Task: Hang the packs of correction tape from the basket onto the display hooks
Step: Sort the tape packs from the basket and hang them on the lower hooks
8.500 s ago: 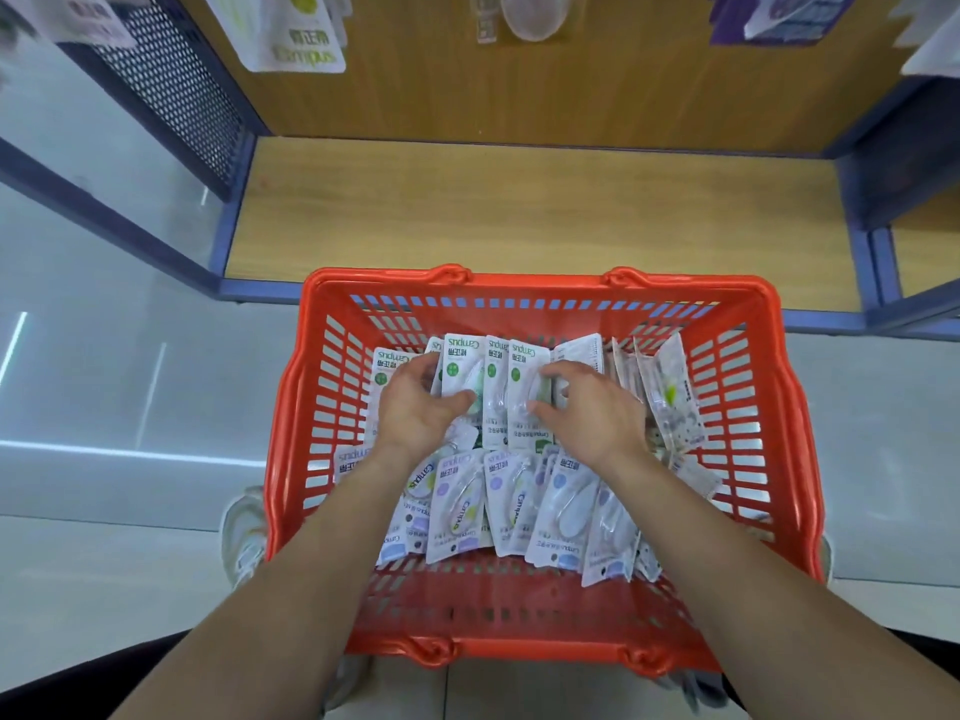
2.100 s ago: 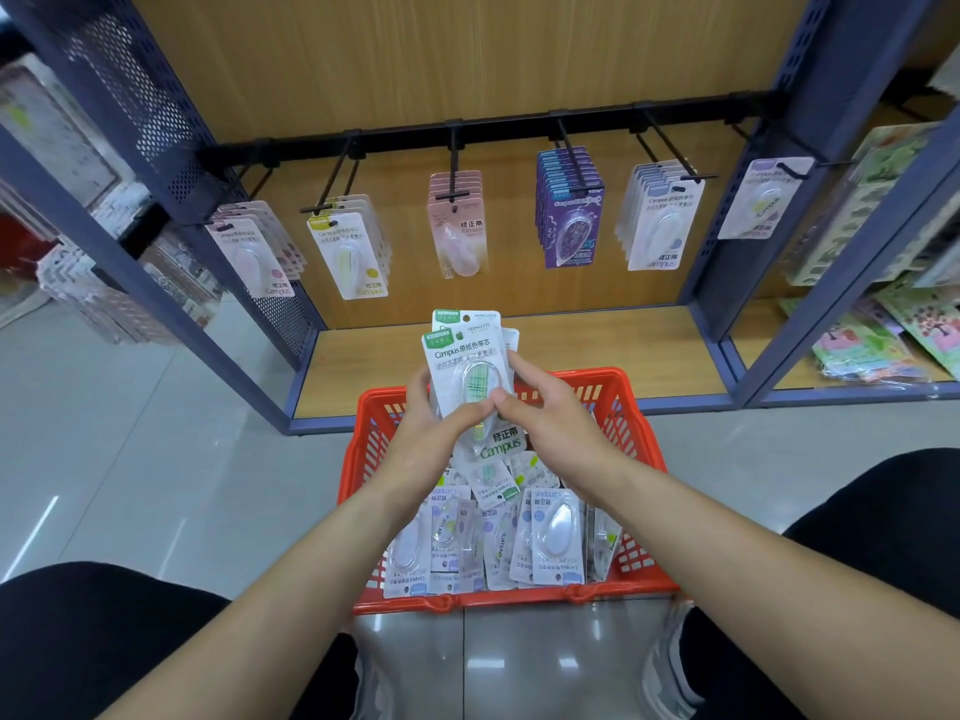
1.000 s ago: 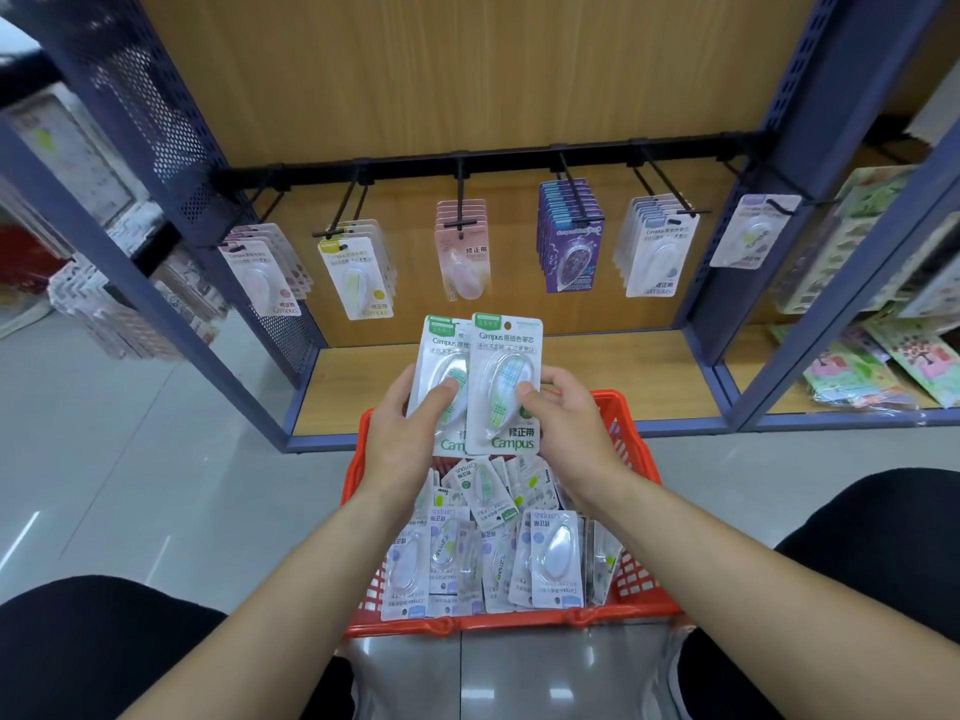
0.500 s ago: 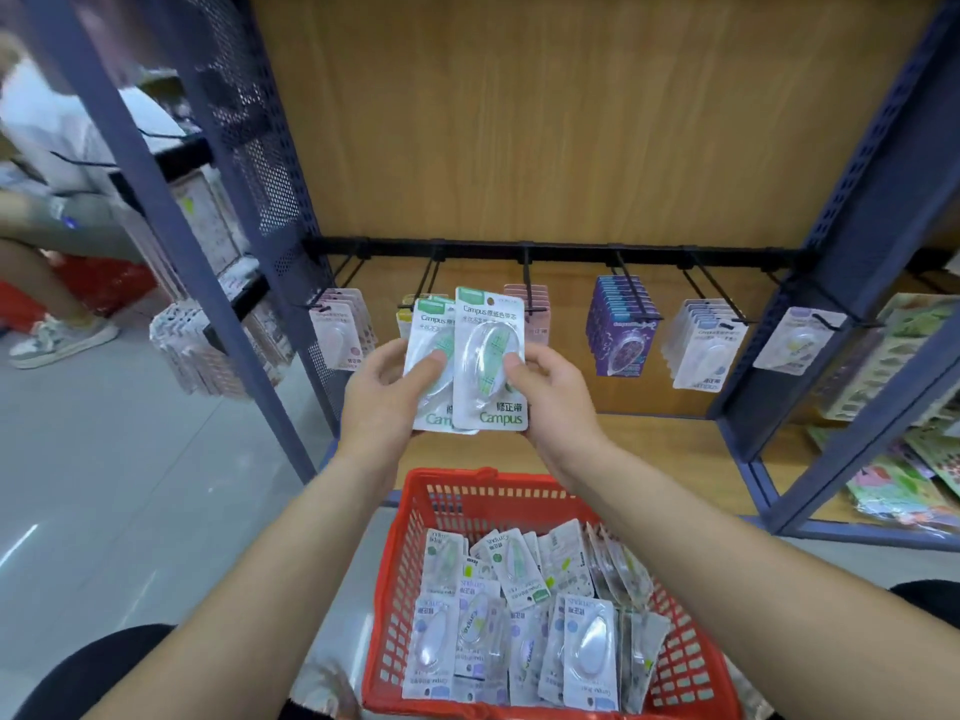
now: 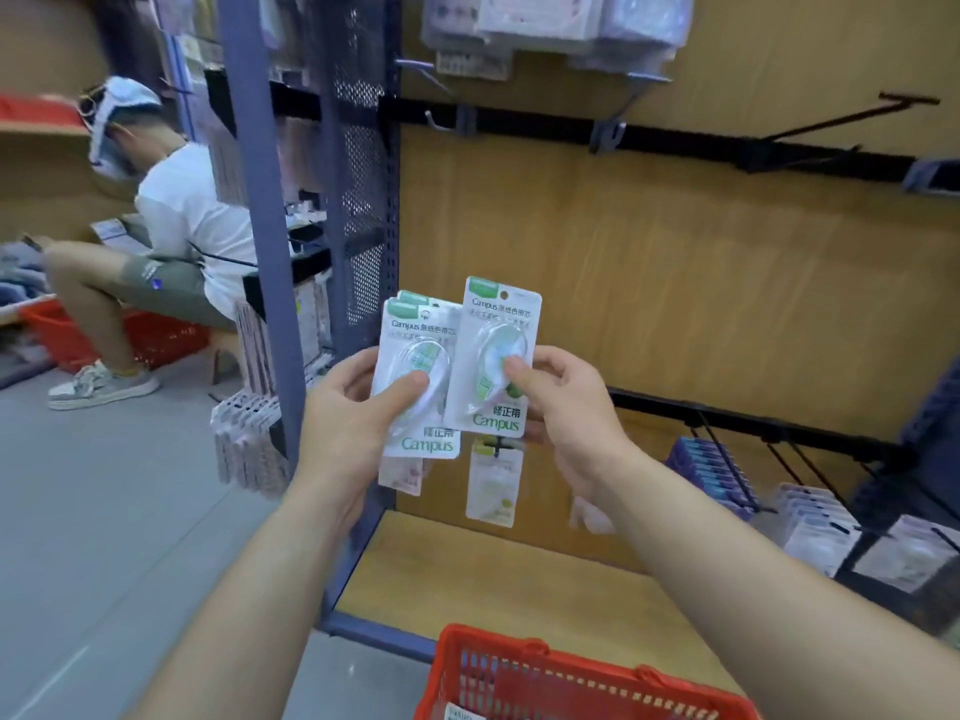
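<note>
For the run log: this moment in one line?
left hand grips stacked Campus packs | right hand pinches single Campus pack | neither hung | red basket below

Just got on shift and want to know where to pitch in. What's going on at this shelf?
A person is restocking correction tape. Their left hand holds a stack of green Campus packs, and their right hand pinches a single pack beside it, in front of the wooden back panel. Neither is on a hook yet. A bare hook juts from the upper rail, other packs hang on the lower rail, and the red basket sits below.
</note>
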`<state>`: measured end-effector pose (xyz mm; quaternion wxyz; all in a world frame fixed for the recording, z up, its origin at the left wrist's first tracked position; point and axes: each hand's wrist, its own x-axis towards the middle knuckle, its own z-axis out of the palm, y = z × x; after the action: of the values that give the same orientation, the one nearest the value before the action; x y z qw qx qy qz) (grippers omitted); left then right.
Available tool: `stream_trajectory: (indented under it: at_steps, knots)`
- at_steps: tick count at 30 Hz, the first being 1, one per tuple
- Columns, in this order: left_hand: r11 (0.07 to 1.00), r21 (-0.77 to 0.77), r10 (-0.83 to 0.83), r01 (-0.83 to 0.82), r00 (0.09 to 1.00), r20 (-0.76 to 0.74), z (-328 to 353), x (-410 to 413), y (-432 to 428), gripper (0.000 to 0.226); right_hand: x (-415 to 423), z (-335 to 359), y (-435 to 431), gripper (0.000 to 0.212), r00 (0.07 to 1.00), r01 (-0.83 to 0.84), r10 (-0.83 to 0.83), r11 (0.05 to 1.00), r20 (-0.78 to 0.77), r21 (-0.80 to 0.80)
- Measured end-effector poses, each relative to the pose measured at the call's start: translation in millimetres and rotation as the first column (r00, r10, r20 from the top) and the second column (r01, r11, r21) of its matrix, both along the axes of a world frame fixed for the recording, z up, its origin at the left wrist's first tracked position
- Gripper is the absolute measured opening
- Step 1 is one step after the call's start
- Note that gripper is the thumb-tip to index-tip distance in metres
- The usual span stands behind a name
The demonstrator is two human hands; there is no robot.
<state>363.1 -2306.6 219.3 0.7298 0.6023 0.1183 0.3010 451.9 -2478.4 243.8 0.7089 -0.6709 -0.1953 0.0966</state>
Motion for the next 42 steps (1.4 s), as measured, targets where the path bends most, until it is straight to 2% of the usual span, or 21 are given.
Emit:
stream_trajectory:
  at_steps: [5, 8, 10, 20, 23, 25, 27, 28, 30, 32, 33, 35, 38, 42]
  knots:
    - [0.995, -0.069, 0.08, -0.071, 0.989, 0.127, 6, 3, 37, 0.053, 42, 59, 50, 0.019, 0.975, 0.102, -0.102, 0.995, 0.199, 0.011]
    - [0.995, -0.078, 0.075, -0.062, 0.981, 0.177, 9, 2, 44, 0.063, 63, 95, 80, 0.014, 0.949, 0.096, -0.094, 0.995, 0.302, 0.008]
    - [0.996, -0.072, 0.074, -0.061, 0.978, 0.196, 11, 2, 47, 0.062, 73, 113, 99, 0.012, 0.933, 0.102, -0.099, 0.995, 0.345, 0.01]
    - [0.99, -0.105, 0.108, -0.089, 0.976, 0.188, 9, 6, 59, 0.061, 90, 124, 133, 0.022, 0.931, 0.171, -0.191, 0.981, 0.312, 0.091]
    - [0.991, -0.111, 0.099, -0.079, 0.976, 0.193, 9, 7, 56, 0.053, 97, 124, 137, 0.025, 0.949, 0.181, -0.175, 0.984, 0.261, 0.002]
    - [0.99, -0.115, 0.104, -0.083, 0.977, 0.186, 10, 8, 55, 0.049, 101, 121, 139, 0.037, 0.964, 0.203, -0.182, 0.975, 0.192, -0.093]
    - [0.988, -0.124, 0.112, -0.091, 0.977, 0.18, 9, 9, 54, 0.045, 93, 110, 133, 0.054, 0.945, 0.28, -0.23, 0.937, 0.234, -0.209]
    - [0.987, -0.134, 0.116, -0.093, 0.977, 0.177, 9, 9, 54, 0.044, 83, 101, 127, 0.054, 0.935, 0.296, -0.231, 0.927, 0.27, -0.231]
    - [0.984, -0.157, 0.107, -0.08, 0.979, 0.172, 8, 9, 57, 0.047, 60, 73, 112, 0.032, 0.956, 0.193, -0.132, 0.956, 0.262, -0.222]
    - [0.982, -0.18, 0.083, -0.052, 0.982, 0.167, 6, 11, 59, 0.055, 32, 42, 96, 0.015, 0.988, -0.024, 0.057, 0.974, 0.141, -0.224]
    - [0.981, -0.187, 0.076, -0.047, 0.985, 0.154, 4, 12, 60, 0.058, 19, 29, 91, 0.015, 0.985, -0.116, 0.143, 0.963, 0.101, -0.242]
    - [0.979, -0.199, 0.073, -0.044, 0.987, 0.14, 0, 14, 58, 0.062, 4, 10, 86, 0.018, 0.974, -0.186, 0.211, 0.953, 0.083, -0.238]
    - [0.976, -0.216, 0.066, -0.034, 0.987, 0.146, -3, 15, 51, 0.068, -3, 4, 85, 0.029, 0.979, -0.163, 0.181, 0.971, 0.094, -0.172]
    - [0.98, -0.2, 0.05, -0.016, 0.985, 0.167, -1, 13, 41, 0.071, -3, 6, 84, 0.039, 0.975, -0.167, 0.192, 0.966, 0.114, -0.197]
